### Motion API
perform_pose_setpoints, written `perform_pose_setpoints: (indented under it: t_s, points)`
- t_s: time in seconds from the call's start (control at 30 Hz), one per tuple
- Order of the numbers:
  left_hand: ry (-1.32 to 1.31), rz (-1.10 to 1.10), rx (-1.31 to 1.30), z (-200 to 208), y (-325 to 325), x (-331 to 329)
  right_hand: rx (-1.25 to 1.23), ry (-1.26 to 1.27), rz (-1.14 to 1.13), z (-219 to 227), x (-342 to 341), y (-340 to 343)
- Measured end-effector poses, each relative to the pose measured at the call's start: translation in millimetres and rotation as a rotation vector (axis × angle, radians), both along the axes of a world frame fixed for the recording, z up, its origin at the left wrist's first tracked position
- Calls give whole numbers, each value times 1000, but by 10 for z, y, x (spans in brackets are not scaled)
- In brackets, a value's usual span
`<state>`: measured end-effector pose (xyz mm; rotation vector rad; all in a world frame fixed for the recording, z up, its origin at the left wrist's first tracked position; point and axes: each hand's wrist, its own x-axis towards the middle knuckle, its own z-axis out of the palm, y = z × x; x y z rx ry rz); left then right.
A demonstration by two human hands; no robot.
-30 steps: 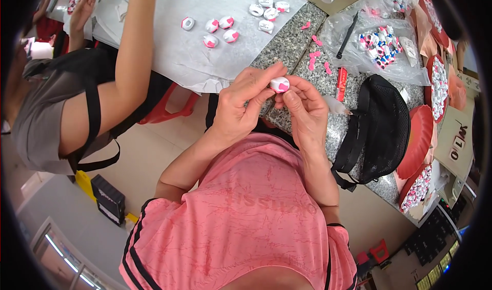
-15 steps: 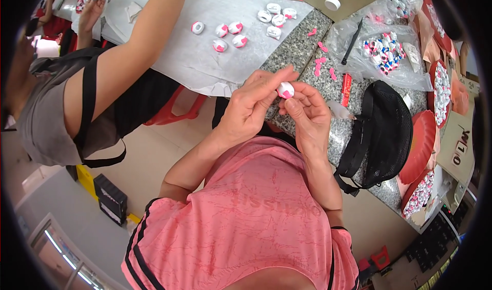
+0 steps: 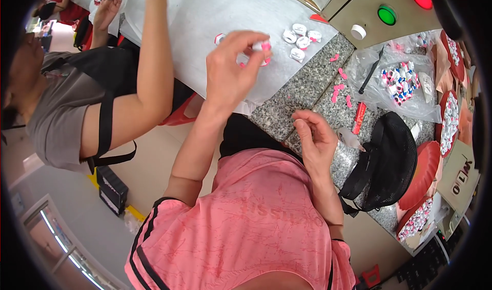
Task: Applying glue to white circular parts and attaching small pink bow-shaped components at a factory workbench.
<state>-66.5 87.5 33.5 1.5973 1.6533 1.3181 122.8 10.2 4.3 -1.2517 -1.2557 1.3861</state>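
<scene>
My left hand point(image 3: 229, 72) reaches over a sheet of white paper, thumb and fingers closed on a small rounded white and pink piece point(image 3: 265, 46). Similar pieces lie on the paper beneath, partly hidden by that hand; one white and pink piece point(image 3: 219, 38) shows beyond it. My right hand point(image 3: 319, 141) hovers near the granite table edge, fingers loosely curled and thumb apart, nothing visible in it. To the right of the paper sits a small group of white pieces point(image 3: 303, 42). Several tiny pink parts point(image 3: 338, 87) are scattered on the granite point(image 3: 287, 98).
A clear plastic bag holds blue, white and pink pieces point(image 3: 398, 82). Near my right hand are a red tube point(image 3: 359, 118), a small translucent bottle point(image 3: 350, 138) and a black mesh bag point(image 3: 392, 162). Red trays point(image 3: 421, 174) line the right. A co-worker's arm point(image 3: 154, 69) extends at left.
My hands have parted. My left hand has carried the white and pink piece forward and left, over the paper, while my right hand has let go and stays near the table edge.
</scene>
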Motion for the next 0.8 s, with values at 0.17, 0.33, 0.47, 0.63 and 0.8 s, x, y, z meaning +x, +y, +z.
perform_pose_setpoints:
  t_s: [0.17,0.33,0.47,0.63,0.8]
  points:
    - [394,24,1,-222,540,-199,-1,-92,56,18,-3,0]
    - [395,-7,-87,-225,580,-218,17,-104,58,-47,9,-18]
    - [665,61,204,-180,394,-251,32,-113,60,-41,-1,6]
    - [327,273,-245,1,-257,-171,40,-122,64,-62,21,-12]
    - [430,353,-28,-108,-224,-148,20,-140,36,-32,-24,-7]
